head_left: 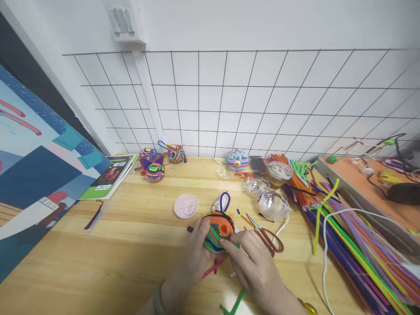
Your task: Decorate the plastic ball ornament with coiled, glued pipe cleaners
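Note:
A round ornament (pixel 213 238) wrapped in multicoloured pipe cleaners, with an orange-and-red eye-like disc and a purple loop on top, rests in my left hand (pixel 199 245), whose fingers curl around its left side. My right hand (pixel 254 258) meets it from the right, index fingertip pressed on its front just below the disc. From under the right hand runs a green pipe cleaner (pixel 239 299), apparently pinched against the ball; part of it is hidden. Beside the right hand lie scissors (pixel 267 236) with reddish-brown handles, blades partly apart. Beneath the hands is a pink pipe cleaner (pixel 210 270).
A pink dish (pixel 186 206) of small beads stands left of the ornament. Finished pipe-cleaner ornaments (pixel 155 172) sit at the back, with clear plastic half-shells (pixel 274 204) nearer right. Bundled pipe cleaners (pixel 357 249), a white cable (pixel 324 262) and an orange tray (pixel 367 179) occupy the right.

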Motion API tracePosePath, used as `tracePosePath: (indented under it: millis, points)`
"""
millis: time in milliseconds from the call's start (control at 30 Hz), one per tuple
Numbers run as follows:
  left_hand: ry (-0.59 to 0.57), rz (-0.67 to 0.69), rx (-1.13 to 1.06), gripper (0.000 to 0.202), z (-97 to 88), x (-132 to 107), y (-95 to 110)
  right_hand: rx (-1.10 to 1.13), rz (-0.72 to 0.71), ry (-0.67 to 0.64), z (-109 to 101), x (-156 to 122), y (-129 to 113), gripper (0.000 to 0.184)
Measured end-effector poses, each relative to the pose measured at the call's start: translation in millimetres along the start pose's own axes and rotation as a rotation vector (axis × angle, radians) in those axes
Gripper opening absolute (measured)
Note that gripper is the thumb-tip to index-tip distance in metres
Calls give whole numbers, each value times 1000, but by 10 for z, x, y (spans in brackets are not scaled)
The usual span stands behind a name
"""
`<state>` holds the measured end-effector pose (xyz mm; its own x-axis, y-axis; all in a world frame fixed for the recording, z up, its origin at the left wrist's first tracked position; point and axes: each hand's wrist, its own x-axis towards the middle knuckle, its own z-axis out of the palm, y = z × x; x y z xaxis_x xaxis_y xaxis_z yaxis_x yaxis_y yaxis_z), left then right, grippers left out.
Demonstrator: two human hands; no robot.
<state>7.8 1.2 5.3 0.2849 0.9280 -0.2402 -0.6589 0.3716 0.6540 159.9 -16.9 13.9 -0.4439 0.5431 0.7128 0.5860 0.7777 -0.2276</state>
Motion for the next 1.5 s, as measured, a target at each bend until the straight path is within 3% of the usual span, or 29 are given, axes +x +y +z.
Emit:
tracePosePath:
  millis: [267, 533, 800, 933, 1033, 1100, 1200, 1333, 1500]
  points:
    - [37, 5, 60, 39, -25, 19, 1, 3, 11, -15, -5, 4, -1, 29]
    - [119, -5, 88, 39, 17, 11, 41, 232, 183, 49, 6, -1, 44, 22]
    - [117, -33, 67, 36, -38, 38, 59, 302, 252, 41, -33, 24, 70, 23]
    - [102, -63, -50, 29, -87, 51, 110, 172, 389, 22, -209, -34, 201, 19]
    - [77, -79, -156, 30, -82, 32, 179, -61, 530, -70, -328, -194, 411, 23]
    - [66, -68, -221, 31, -66, 9, 229, -272, 590, -165, -356, -328, 550, 28]
    - [73, -52, -294, 32, -49, -20, 305, -372, 630, -194, -340, -487, 662, 33]
    - [109, -39, -368, 34, -75, -23, 409, -379, 634, -248, -312, -527, 604, 32]
    - [43, 1, -439, 39, -155, -4, 503, -334, 590, -340, -178, -353, 426, 28]
